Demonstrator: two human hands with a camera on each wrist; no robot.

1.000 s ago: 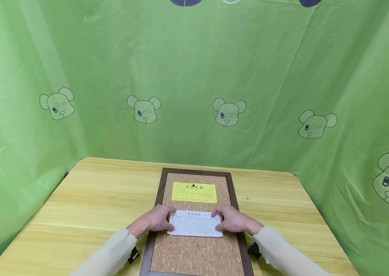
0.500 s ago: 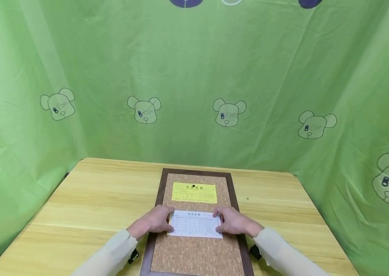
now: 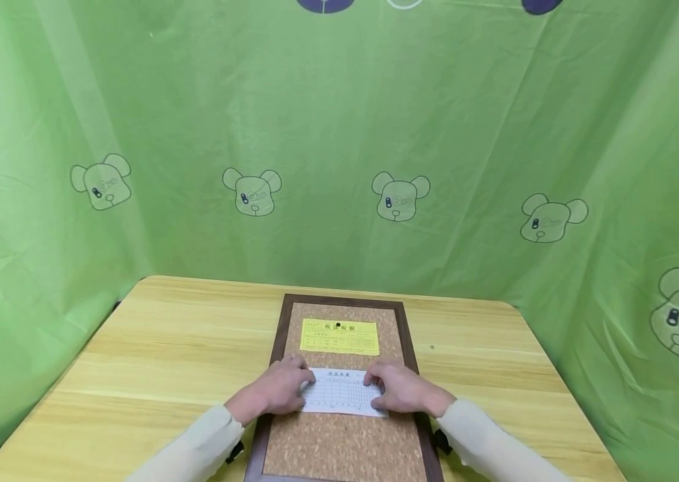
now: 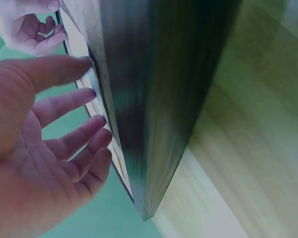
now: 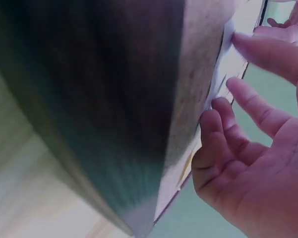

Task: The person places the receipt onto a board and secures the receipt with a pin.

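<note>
A white printed slip lies on a cork board with a dark wooden frame. My left hand presses flat on the slip's left end, and my right hand presses flat on its right end. Both hands have straight fingers laid on the paper. A yellow slip sits higher on the board, held by a black pin. In the left wrist view my left hand has spread fingers touching the board's face. In the right wrist view my right hand does the same, fingertips on the white slip.
The board lies on a light wooden table. Green cloth with bear prints hangs close behind and on both sides. A small dark speck marks the table right of the board.
Both hands have slid inward over the white slip, so they cover more of its ends. The slip and board have stayed in place.
</note>
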